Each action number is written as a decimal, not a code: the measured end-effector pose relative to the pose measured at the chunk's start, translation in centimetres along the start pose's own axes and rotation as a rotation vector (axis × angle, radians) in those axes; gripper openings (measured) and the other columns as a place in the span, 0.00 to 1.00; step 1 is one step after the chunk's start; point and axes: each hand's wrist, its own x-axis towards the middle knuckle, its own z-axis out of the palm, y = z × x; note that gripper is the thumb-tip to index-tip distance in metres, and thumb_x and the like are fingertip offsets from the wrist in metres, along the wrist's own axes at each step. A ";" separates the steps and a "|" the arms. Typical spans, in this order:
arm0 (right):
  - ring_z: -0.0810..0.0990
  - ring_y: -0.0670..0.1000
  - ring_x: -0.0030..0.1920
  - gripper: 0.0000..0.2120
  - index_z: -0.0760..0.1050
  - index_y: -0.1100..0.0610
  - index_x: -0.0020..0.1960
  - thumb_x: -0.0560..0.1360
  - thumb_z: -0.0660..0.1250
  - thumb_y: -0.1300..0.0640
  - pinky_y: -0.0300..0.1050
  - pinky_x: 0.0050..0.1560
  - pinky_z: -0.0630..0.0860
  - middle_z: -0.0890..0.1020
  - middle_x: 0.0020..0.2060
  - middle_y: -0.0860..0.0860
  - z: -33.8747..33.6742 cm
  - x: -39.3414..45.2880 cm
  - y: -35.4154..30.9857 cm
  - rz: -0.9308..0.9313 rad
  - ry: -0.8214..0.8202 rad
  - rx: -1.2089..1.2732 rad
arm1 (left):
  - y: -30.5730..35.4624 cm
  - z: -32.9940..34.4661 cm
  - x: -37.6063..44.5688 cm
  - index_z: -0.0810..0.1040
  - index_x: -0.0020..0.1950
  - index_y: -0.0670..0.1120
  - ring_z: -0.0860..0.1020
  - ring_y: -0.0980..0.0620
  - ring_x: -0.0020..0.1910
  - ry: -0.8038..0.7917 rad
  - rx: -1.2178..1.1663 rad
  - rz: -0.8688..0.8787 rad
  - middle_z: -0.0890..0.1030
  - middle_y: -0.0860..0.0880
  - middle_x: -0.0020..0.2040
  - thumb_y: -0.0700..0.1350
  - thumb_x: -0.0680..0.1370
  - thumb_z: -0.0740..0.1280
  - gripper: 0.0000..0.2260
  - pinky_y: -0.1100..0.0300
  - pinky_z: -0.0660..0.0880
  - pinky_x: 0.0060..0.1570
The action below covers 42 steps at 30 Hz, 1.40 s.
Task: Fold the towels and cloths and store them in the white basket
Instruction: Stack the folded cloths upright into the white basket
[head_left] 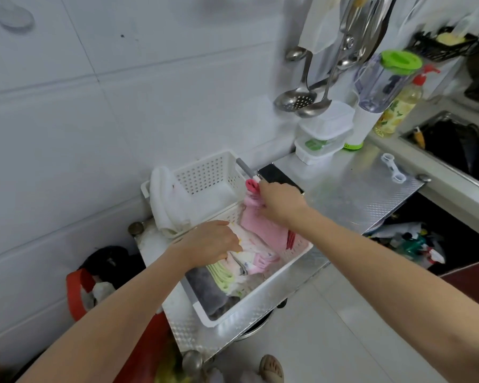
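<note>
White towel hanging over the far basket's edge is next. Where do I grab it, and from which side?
Judging by its pose, pinch the thick fold of the white towel where it humps over the left wall of the far basket, coming from above and lifting straight up. It hangs down both sides there, and both hands are busy in the near basket.

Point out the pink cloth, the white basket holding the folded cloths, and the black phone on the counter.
pink cloth [256, 225], head view, on its flat middle below the right hand.
white basket [249, 302], head view, on its near outer wall.
black phone [274, 175], head view, on its dark screen.
</note>
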 end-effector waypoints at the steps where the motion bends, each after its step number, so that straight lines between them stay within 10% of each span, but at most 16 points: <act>1: 0.80 0.60 0.49 0.11 0.67 0.62 0.60 0.78 0.57 0.62 0.50 0.38 0.72 0.78 0.53 0.57 0.7 -0.1 -1.0 0.019 0.042 -0.060 | 0.1 0.0 0.1 0.84 0.46 0.55 0.82 0.59 0.44 -0.003 0.006 -0.002 0.84 0.58 0.42 0.46 0.58 0.76 0.17 0.55 0.77 0.55; 6: 0.79 0.58 0.53 0.15 0.63 0.63 0.64 0.81 0.54 0.56 0.46 0.39 0.68 0.75 0.59 0.56 4.6 -1.2 -2.7 0.071 0.048 -0.031 | 0.6 -0.3 0.1 0.84 0.49 0.53 0.82 0.52 0.44 0.030 -0.072 -0.096 0.84 0.54 0.44 0.42 0.64 0.69 0.16 0.55 0.78 0.54; 15: 0.78 0.48 0.49 0.26 0.67 0.55 0.64 0.69 0.73 0.60 0.39 0.45 0.77 0.78 0.51 0.51 6.7 -3.4 -0.2 0.205 -0.418 1.076 | 0.6 0.1 0.5 0.79 0.62 0.49 0.76 0.48 0.58 0.040 -0.198 -0.187 0.80 0.51 0.59 0.42 0.71 0.67 0.20 0.49 0.75 0.56; 25: 0.72 0.58 0.63 0.35 0.41 0.55 0.77 0.78 0.58 0.61 0.48 0.63 0.68 0.71 0.67 0.61 7.7 -2.7 -1.6 0.218 -0.515 0.782 | 0.6 0.0 2.5 0.46 0.78 0.50 0.45 0.58 0.77 -0.096 -0.158 -0.279 0.43 0.54 0.78 0.46 0.79 0.64 0.34 0.63 0.55 0.72; 30: 0.71 0.53 0.47 0.24 0.57 0.61 0.71 0.78 0.59 0.56 0.39 0.39 0.69 0.75 0.47 0.53 6.6 -3.0 -0.1 0.200 -0.532 0.615 | 0.5 -0.1 3.4 0.44 0.78 0.45 0.42 0.55 0.77 -0.148 -0.048 -0.241 0.43 0.49 0.79 0.46 0.81 0.61 0.33 0.65 0.36 0.70; 36: 0.78 0.57 0.45 0.11 0.72 0.62 0.53 0.78 0.60 0.55 0.46 0.44 0.73 0.80 0.44 0.55 4.6 -4.7 1.3 0.154 -0.377 0.502 | 0.9 -3.0 3.6 0.51 0.78 0.49 0.52 0.54 0.77 -0.302 -0.132 -0.268 0.50 0.51 0.79 0.46 0.79 0.64 0.32 0.58 0.57 0.72; 42: 0.80 0.58 0.45 0.09 0.77 0.61 0.45 0.76 0.60 0.58 0.51 0.49 0.76 0.82 0.42 0.58 0.7 -6.7 7.4 0.249 0.049 0.607 | 3.3 -10.5 6.0 0.72 0.67 0.54 0.77 0.54 0.57 -0.097 -0.171 -0.388 0.78 0.53 0.62 0.47 0.80 0.61 0.16 0.58 0.74 0.49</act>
